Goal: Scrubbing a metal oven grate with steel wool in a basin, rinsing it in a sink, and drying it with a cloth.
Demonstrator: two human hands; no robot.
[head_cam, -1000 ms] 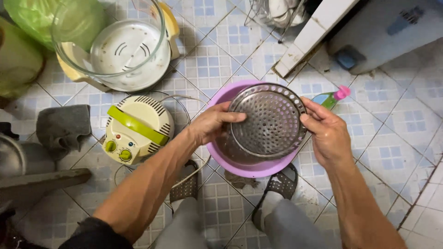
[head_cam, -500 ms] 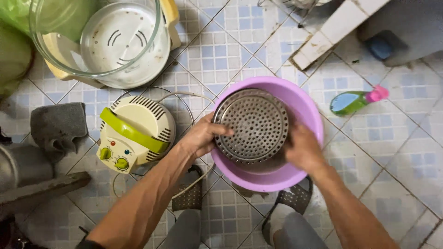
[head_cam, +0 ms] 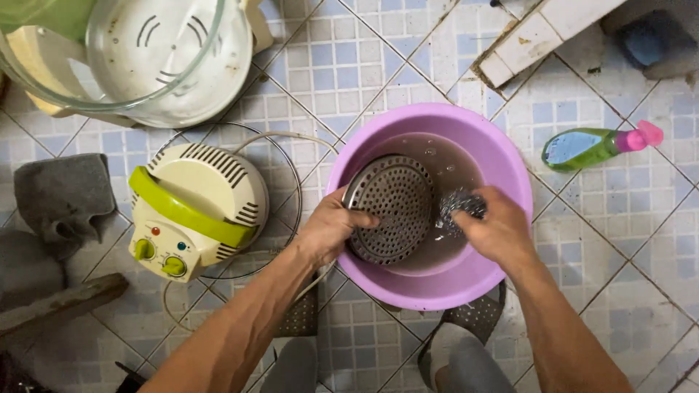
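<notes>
Head view: left hand (head_cam: 329,231) grips perforated tray (head_cam: 389,207); right hand (head_cam: 495,231) clutches scourer (head_cam: 460,206).

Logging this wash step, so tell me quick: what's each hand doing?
Left hand: closed on the perforated metal tray, tilted in the purple basin.
Right hand: closed on the steel scourer.

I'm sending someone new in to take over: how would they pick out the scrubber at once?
Find the purple basin of murky water on the tiled floor. Inside it, the left hand tilts a round perforated metal tray; the scrubber is just beside it, gripped by the right hand. It is a small shiny tangled ball of steel wire, not flat.
</notes>
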